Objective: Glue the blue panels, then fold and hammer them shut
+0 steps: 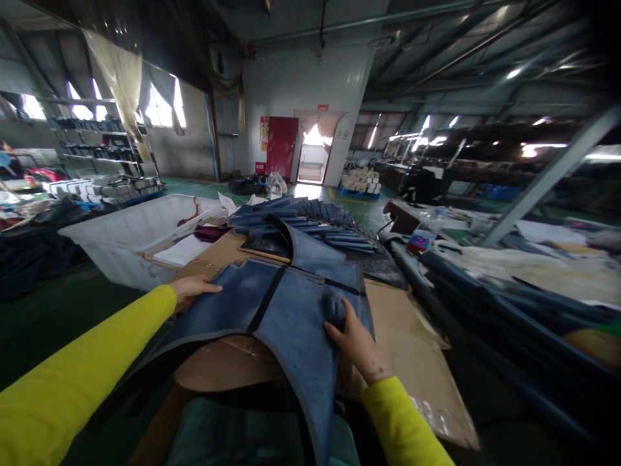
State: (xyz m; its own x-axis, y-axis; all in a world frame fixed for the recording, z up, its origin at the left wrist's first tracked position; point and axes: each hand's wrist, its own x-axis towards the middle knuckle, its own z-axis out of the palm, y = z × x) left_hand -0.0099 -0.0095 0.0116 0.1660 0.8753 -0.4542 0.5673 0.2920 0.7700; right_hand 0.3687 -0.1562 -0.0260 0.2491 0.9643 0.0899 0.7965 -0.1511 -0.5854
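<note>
A blue, leathery sheet (291, 304) with curved cut edges and black strips lies across cardboard in front of me. Its near parts hang down over the edge. My left hand (196, 290) is at the sheet's left edge, one digit lying on top and the others partly hidden; it appears to grip that edge. On the right side of the sheet rests my right hand (356, 343), thumb and forefinger apart beside a small raised blue fold (332, 305). Its other fingers are partly hidden. Behind the sheet, several similar blue pieces (310, 217) are stacked in overlapping rows.
Brown cardboard (412, 343) extends beneath the work to the right. A large white bin (121, 236) stands at left, close to the cardboard. Long rolls of dark blue material (466, 291) lie at right under a slanted metal post (548, 175). A red door (282, 149) is in the far wall.
</note>
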